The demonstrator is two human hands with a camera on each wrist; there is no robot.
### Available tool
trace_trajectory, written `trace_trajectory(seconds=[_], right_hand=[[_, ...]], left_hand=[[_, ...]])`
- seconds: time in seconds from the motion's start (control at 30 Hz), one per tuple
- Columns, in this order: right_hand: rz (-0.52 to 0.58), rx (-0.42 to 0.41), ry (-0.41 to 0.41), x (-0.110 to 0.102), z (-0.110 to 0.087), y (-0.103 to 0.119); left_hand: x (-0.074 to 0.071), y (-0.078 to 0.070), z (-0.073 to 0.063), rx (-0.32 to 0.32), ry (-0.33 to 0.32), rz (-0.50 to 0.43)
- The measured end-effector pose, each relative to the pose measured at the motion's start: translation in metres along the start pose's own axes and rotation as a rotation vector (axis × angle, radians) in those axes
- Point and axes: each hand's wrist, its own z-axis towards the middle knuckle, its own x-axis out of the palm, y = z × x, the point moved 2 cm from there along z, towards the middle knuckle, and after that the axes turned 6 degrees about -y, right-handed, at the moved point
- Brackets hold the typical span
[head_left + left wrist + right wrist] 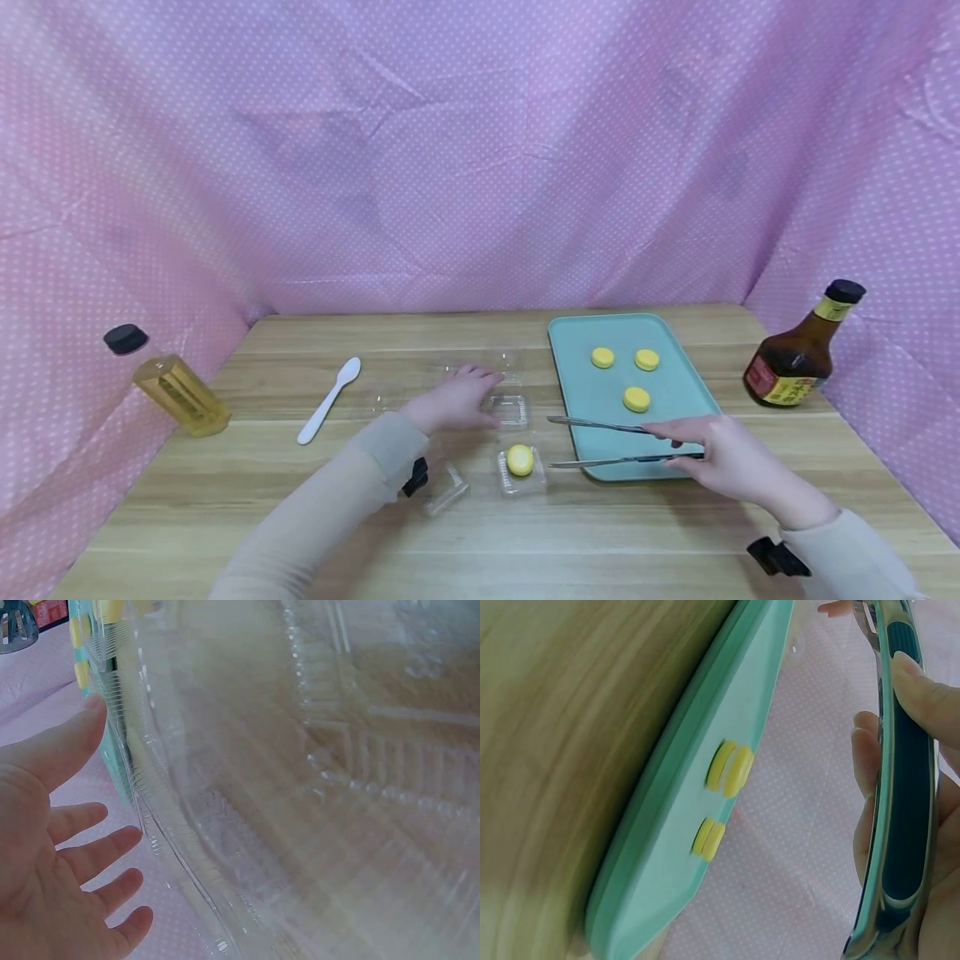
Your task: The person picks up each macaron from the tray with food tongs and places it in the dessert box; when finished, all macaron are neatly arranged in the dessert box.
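My left hand [459,398] reaches over clear plastic boxes [509,412] in the middle of the table. In the left wrist view its fingers [97,859] are spread, and the thumb tip overlaps the ridged edge of a clear box [337,787]. My right hand [723,454] holds metal tongs [600,425] with dark grip pads [909,787], over the near part of a mint-green tray [611,471]. The tong arms stand apart with nothing between their tips. Three yellow macarons [637,399] lie on the tray. Another yellow macaron [520,460] sits in a clear box left of the tongs.
A white spoon [328,402] lies left of the boxes. A bottle of yellow liquid [182,394] stands at the left edge, and a dark brown bottle [791,358] stands right of the tray. Another clear plastic piece [447,486] lies by my left wrist. Pink dotted cloth [480,167] hangs behind.
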Motion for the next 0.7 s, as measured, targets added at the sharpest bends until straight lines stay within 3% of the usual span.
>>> trace_trajectory(seconds=[0.37, 0.7], right_hand=[[0.029, 0.009, -0.009, 0.000, -0.003, -0.005], [0.059, 0.159, -0.009, -0.006, -0.010, -0.021]], left_hand=[[0.001, 0.001, -0.001, -0.009, 0.008, -0.004], [0.001, 0.002, 0.001, -0.024, 0.003, 0.005]])
